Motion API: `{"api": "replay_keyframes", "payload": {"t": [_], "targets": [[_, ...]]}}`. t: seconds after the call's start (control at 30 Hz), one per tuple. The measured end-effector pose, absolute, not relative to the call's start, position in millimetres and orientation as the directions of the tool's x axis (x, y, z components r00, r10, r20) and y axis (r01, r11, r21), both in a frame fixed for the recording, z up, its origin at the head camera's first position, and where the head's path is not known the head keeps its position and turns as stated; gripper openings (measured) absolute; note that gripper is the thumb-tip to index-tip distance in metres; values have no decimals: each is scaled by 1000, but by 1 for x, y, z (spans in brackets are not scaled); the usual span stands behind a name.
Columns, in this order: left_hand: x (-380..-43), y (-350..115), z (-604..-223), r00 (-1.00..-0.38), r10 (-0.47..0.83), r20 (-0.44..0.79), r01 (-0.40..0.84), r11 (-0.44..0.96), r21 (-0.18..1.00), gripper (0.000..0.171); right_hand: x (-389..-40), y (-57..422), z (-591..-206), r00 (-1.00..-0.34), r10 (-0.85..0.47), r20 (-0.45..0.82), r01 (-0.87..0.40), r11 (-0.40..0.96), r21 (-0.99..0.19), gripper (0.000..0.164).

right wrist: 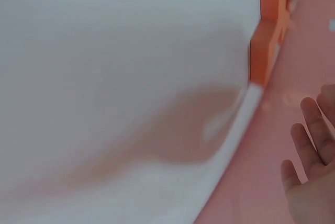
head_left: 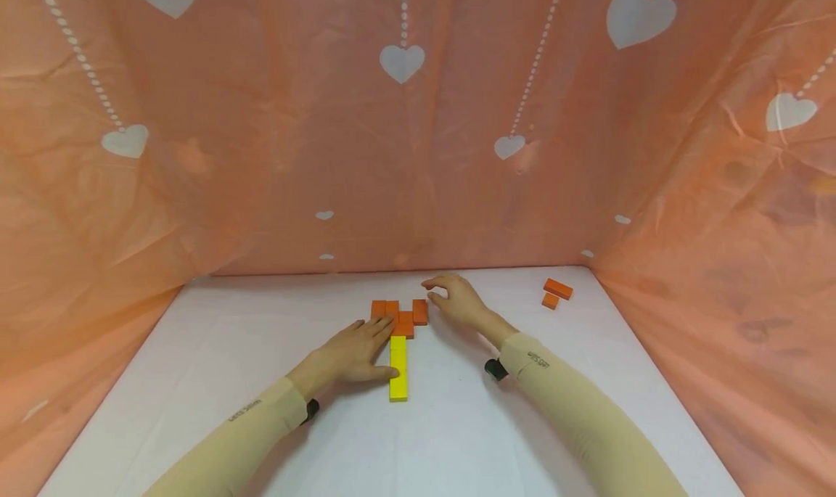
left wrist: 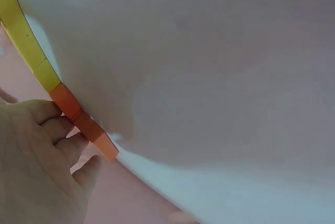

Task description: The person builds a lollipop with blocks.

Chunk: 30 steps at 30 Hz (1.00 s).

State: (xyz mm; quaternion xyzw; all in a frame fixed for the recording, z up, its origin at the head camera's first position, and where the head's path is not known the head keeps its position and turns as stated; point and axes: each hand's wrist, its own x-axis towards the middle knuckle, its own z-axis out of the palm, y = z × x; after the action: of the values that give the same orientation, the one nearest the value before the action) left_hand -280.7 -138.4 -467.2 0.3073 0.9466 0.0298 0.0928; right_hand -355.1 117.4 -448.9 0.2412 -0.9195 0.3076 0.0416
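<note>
Flat orange blocks [head_left: 405, 329] lie together on the white table, touching the top end of a strip of yellow blocks [head_left: 398, 388]. My left hand [head_left: 353, 352] rests along the left side of this layout with its fingers extended. Its fingertips touch the orange blocks, and its thumb lies on the yellow strip. At the layout's right end sits another orange block [head_left: 420, 312]. Just right of that block, my right hand [head_left: 459, 302] hovers with loosely bent fingers and holds nothing. In the right wrist view, the right hand's fingers [right wrist: 309, 150] are apart from the blocks.
Two loose orange pieces, a longer block [head_left: 558, 288] and a smaller one [head_left: 551, 302], lie at the table's back right. A pink curtain [head_left: 353, 156] with white hearts encloses the white table [head_left: 457, 439] at the back and both sides.
</note>
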Motion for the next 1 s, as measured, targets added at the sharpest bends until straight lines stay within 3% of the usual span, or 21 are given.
{"api": "replay_keyframes", "payload": {"t": [0.63, 1.0], "targets": [[-279, -139, -466, -799, 574, -177, 567, 818, 94, 98, -328, 275, -460, -956, -139, 258, -270, 763, -587, 34], [-280, -139, -467, -793, 585, -170, 573, 811, 117, 99, -333, 322, -473, -964, -70, 255, -210, 790, -577, 32]]}}
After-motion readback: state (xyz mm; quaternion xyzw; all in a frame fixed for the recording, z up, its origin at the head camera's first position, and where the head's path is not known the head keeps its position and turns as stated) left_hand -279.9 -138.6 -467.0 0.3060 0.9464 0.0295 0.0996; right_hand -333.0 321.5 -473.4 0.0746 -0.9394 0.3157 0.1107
